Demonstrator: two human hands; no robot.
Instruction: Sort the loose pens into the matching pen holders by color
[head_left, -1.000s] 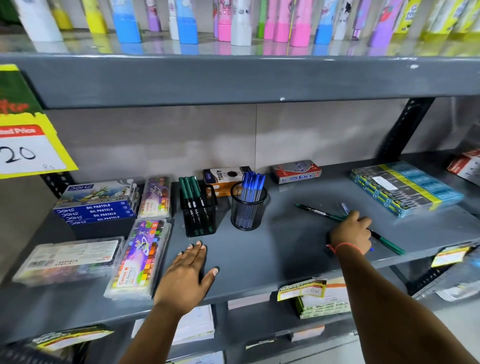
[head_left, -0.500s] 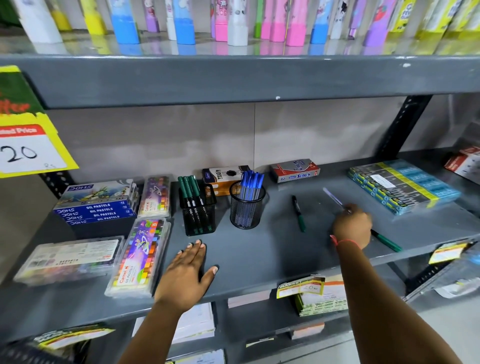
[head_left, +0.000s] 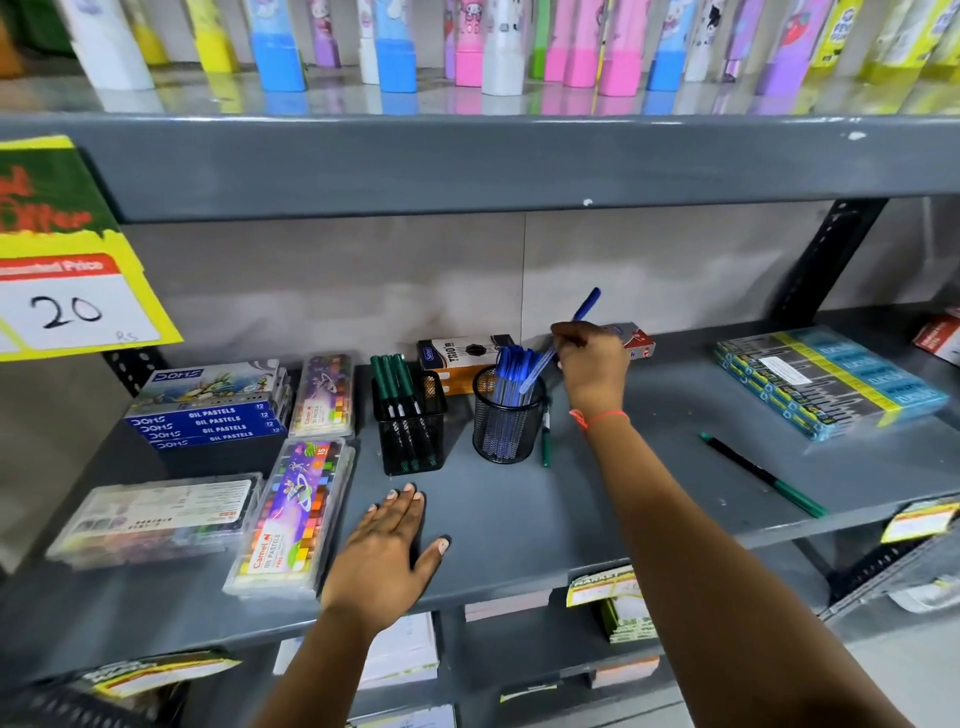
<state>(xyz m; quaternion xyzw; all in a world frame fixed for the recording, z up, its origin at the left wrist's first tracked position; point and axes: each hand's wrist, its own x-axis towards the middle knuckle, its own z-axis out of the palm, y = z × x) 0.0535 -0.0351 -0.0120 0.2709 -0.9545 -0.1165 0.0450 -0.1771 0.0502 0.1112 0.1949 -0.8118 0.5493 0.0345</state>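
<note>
My right hand (head_left: 592, 366) holds a blue pen (head_left: 586, 307) tilted, its lower end over the round mesh holder (head_left: 506, 434) that is full of blue pens. To its left stands a square mesh holder (head_left: 410, 436) with several green pens. One green pen (head_left: 545, 436) lies on the grey shelf (head_left: 519, 519) just right of the round holder. Another green pen (head_left: 763, 475) lies further right near the shelf's front edge. My left hand (head_left: 387, 553) rests flat on the shelf in front of the holders, fingers spread, holding nothing.
Oil pastel boxes (head_left: 208, 410) and crayon packs (head_left: 296, 514) fill the shelf's left side. Pen cartons (head_left: 457, 358) stand behind the holders. A stack of blue packs (head_left: 826, 379) lies at the right. The upper shelf (head_left: 467, 161) hangs low overhead.
My right hand has lifted the blue pen off the shelf and carried it left to the round holder. One green pen now lies beside that holder. The left hand stayed put.
</note>
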